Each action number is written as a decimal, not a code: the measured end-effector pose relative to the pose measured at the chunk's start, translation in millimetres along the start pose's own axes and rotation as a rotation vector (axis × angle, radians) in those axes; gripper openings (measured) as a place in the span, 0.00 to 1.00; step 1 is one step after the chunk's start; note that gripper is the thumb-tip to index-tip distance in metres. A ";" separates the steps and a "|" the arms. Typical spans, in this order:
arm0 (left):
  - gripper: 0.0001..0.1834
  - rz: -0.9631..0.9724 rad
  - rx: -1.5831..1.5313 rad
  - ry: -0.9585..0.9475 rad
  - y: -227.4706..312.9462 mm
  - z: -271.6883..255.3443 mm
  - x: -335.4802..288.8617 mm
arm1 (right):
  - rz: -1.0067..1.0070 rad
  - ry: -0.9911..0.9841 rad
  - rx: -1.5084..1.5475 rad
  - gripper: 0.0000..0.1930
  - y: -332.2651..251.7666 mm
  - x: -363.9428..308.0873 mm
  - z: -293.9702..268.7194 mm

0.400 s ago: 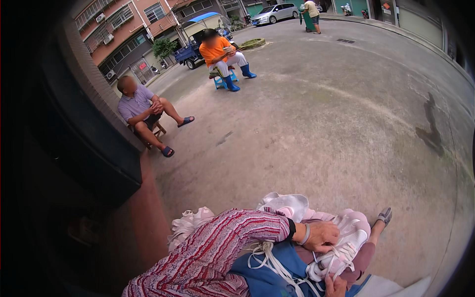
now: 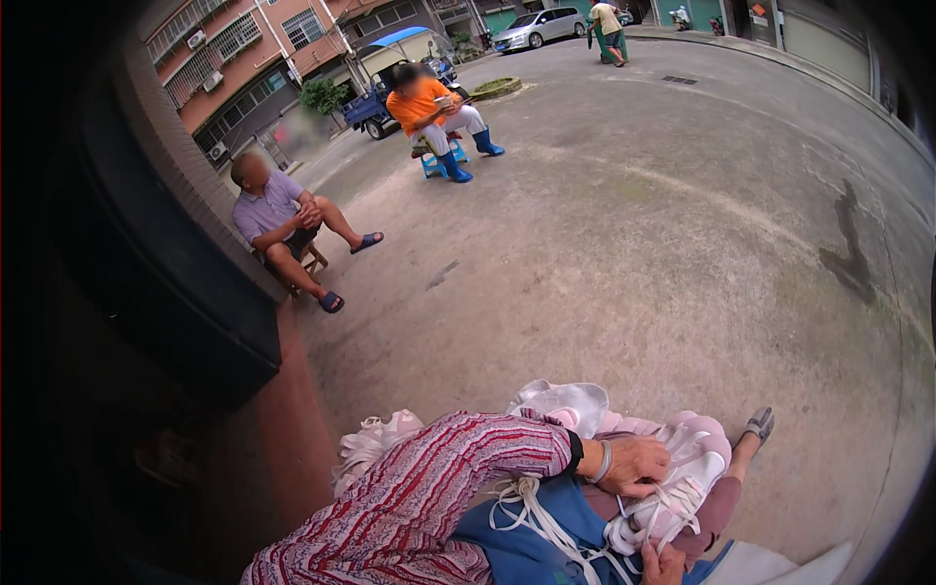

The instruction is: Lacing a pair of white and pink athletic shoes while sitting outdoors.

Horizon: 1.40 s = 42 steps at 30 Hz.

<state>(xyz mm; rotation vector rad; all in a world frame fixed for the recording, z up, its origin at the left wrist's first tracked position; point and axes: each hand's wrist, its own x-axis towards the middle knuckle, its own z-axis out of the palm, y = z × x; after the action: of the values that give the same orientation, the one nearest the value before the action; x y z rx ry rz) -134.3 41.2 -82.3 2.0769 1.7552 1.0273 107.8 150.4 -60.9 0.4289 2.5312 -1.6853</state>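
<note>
A pale pink and white sneaker [image 2: 694, 468] rests on my lap, its white shoelaces [image 2: 673, 507] lying loose across the upper. My left hand [image 2: 632, 466] reaches over the shoe from the left, thumb and fingers pinched together on a shoelace. At the bottom edge, my right hand [image 2: 663, 564] is closed on a shoelace by the near end of the shoe; its lower part is cut off by the frame. A bunch of white laces [image 2: 534, 512] hangs over the blue cloth [image 2: 502, 551] on my lap.
More pink and white shoes [image 2: 375, 444] lie left of my arm, with another pale shoe [image 2: 575, 402] beyond my wrist. A person in a purple shirt [image 2: 268, 210] sits by the wall; another in an orange top [image 2: 421, 105] sits farther off. Vehicles stand behind.
My hands and the sneaker look almost unchanged. In the background, the person beside the green bin has shifted left and turned. The person in orange leans slightly further left.
</note>
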 end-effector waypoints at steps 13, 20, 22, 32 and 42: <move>0.09 0.020 -0.012 0.050 -1.9 6.1 -1.3 | 0.014 -0.029 -0.016 0.15 -12.8 -1.9 -2.0; 0.09 0.016 -0.010 0.054 -3.8 7.1 -5.6 | 0.030 -0.014 -0.040 0.16 -5.5 -0.7 1.5; 0.09 0.019 -0.007 0.051 -4.7 7.3 -4.7 | 0.037 -0.005 -0.053 0.16 -5.8 0.2 0.4; 0.09 0.005 -0.018 0.027 -2.6 4.2 -3.2 | 0.007 -0.044 -0.094 0.16 5.1 -2.4 0.1; 0.09 0.006 -0.019 0.025 -2.6 5.6 -3.9 | 0.010 0.001 -0.051 0.16 -5.6 -1.9 0.5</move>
<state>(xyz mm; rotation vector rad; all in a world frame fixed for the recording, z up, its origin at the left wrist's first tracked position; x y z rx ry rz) -132.8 39.7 -89.3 2.0674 1.7451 1.0714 108.0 147.6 -55.7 0.4372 2.5619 -1.6134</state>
